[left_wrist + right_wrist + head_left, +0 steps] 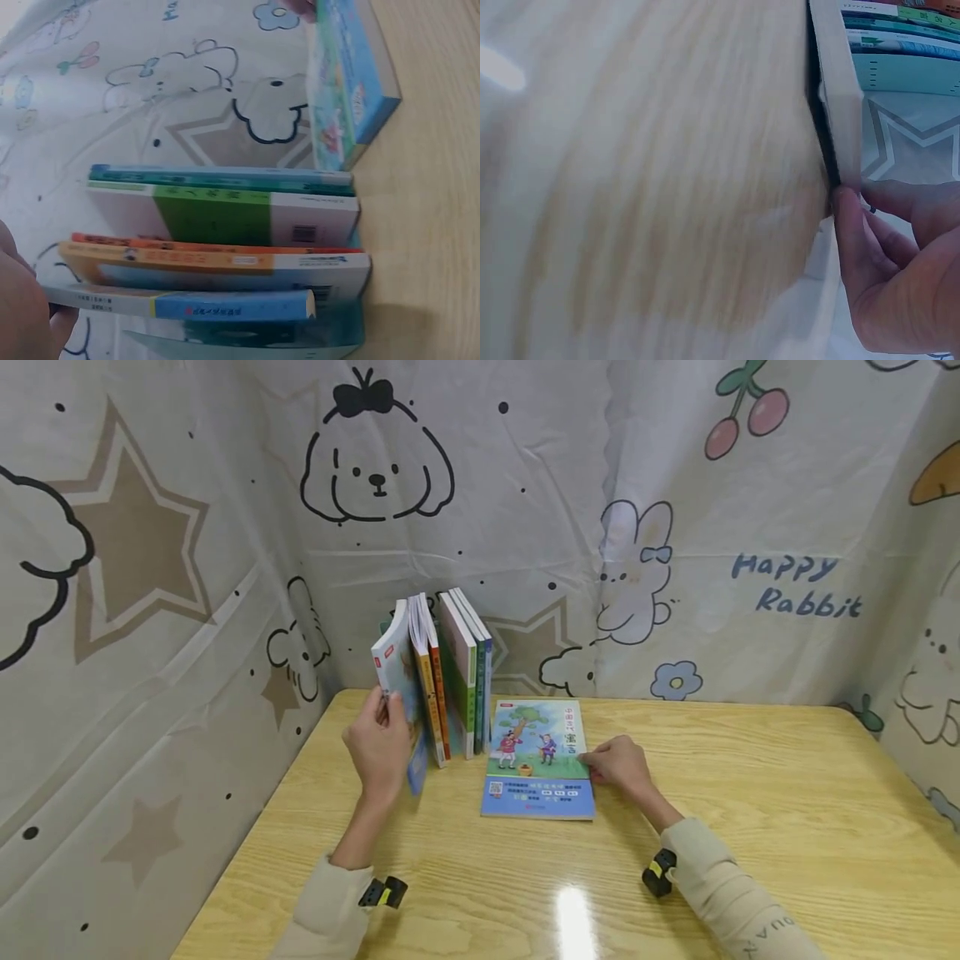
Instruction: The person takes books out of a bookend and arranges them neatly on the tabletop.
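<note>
My left hand (378,743) pinches a thin light-blue book (399,664) by its near edge, at the left end of a row of upright books. In the left wrist view that book's blue-and-grey spine (232,304) juts past the hand, beside orange-spined books (217,259). To the right, a picture book (536,752) with a tree and two figures on its cover lies on the table. My right hand (618,764) pinches its right edge between thumb and fingers. The right wrist view shows the thumb and fingers on the book's page edge (838,90).
Green- and blue-spined books (472,681) lean in the row at the back left. A teal bookend (255,345) stands by them. Behind the wooden table (750,793) hangs a printed cloth (525,510), which also covers both sides.
</note>
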A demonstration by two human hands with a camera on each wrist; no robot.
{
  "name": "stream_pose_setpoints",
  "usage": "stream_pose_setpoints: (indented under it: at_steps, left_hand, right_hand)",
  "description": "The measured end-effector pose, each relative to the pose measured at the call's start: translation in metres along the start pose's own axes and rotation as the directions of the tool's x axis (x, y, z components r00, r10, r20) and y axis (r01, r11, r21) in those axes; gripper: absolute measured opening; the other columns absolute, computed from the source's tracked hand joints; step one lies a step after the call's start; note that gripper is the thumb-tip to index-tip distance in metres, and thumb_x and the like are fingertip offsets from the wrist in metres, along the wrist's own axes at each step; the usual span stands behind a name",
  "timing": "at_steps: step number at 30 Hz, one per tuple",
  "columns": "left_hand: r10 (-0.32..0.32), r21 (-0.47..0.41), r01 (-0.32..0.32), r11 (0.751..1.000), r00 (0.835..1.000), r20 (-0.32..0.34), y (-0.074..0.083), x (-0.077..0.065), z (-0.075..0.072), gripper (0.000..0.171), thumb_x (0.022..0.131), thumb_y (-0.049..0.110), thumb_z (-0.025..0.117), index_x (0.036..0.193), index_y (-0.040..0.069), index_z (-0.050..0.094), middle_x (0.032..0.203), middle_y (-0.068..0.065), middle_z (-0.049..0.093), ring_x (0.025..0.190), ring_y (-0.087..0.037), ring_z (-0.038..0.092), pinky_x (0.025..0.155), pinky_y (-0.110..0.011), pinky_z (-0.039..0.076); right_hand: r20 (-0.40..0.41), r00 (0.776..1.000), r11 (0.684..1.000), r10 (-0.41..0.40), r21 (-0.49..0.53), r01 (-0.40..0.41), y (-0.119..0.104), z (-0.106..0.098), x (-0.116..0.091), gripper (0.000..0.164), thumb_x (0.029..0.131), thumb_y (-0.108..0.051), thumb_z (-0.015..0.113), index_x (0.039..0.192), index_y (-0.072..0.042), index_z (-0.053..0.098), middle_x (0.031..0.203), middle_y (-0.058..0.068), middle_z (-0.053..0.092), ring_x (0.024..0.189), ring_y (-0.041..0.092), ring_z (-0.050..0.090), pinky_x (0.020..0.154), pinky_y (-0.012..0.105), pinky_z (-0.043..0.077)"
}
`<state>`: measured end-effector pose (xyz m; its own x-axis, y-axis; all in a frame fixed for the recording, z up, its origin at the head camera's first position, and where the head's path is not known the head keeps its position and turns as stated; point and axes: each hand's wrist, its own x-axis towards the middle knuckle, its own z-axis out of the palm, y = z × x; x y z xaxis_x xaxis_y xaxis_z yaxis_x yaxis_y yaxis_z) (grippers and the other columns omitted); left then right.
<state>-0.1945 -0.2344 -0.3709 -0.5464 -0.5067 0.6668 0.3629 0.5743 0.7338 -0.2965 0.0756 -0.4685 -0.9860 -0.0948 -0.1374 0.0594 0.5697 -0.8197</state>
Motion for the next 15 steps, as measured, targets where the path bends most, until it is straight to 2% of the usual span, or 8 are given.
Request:
stream_pose_setpoints:
  at_steps: [4,7,9,11,15]
  left_hand:
    - [0.047,-0.024,-0.048,0.999,0.998,-0.03,0.008,-0.001,-0.007,0.02,0.099,0.004,0.057,0.109,-0.005,0.072,0.083,-0.019,0.072,0.065,-0.029,0.067,0.058,-0.009,0.044]
    - [0.064,-0.05,-0.067,0.997,0.997,-0.047,0.015,-0.002,-0.012,0.019,0.099,0.004,0.057,0.107,-0.005,0.072,0.081,-0.019,0.072,0.066,-0.03,0.068,0.06,-0.009,0.046]
    - [0.069,-0.066,-0.073,0.995,0.996,-0.057,0.02,-0.003,-0.016,0.019,0.099,0.003,0.058,0.108,-0.006,0.072,0.084,-0.02,0.073,0.069,-0.03,0.07,0.062,-0.01,0.048]
    - [0.077,-0.085,-0.083,0.993,0.995,-0.065,0.026,-0.004,-0.02,0.019,0.099,0.003,0.058,0.109,-0.005,0.072,0.086,-0.02,0.073,0.07,-0.031,0.071,0.062,-0.01,0.049]
    - [0.105,-0.099,-0.114,0.989,0.99,-0.09,0.038,-0.005,-0.026,0.019,0.098,0.001,0.059,0.11,-0.007,0.071,0.093,-0.02,0.074,0.079,-0.031,0.073,0.067,-0.012,0.052]
  right_hand:
    - [-0.038,0.998,0.997,-0.047,-0.061,0.045,0.002,-0.003,-0.001,0.025,0.091,-0.019,0.072,0.078,0.002,0.076,0.06,0.006,0.066,0.051,0.012,0.057,0.05,0.023,0.044]
    - [-0.063,0.996,0.995,-0.07,-0.077,0.065,0.001,-0.007,-0.001,0.027,0.093,-0.024,0.07,0.085,0.001,0.077,0.063,0.007,0.066,0.054,0.013,0.054,0.052,0.025,0.04]
    - [-0.077,0.993,0.994,-0.085,-0.069,0.079,-0.002,-0.009,-0.002,0.028,0.094,-0.026,0.07,0.093,0.002,0.077,0.069,0.007,0.067,0.058,0.014,0.055,0.054,0.026,0.041]
    - [-0.088,0.99,0.994,-0.107,-0.041,0.104,-0.006,-0.011,-0.004,0.029,0.093,-0.026,0.071,0.1,0.002,0.076,0.076,0.007,0.07,0.065,0.016,0.061,0.057,0.026,0.047]
    - [-0.093,0.984,0.987,-0.152,0.041,0.156,-0.017,-0.017,-0.009,0.029,0.093,-0.024,0.072,0.103,0.003,0.075,0.088,0.015,0.073,0.077,0.026,0.071,0.067,0.034,0.058]
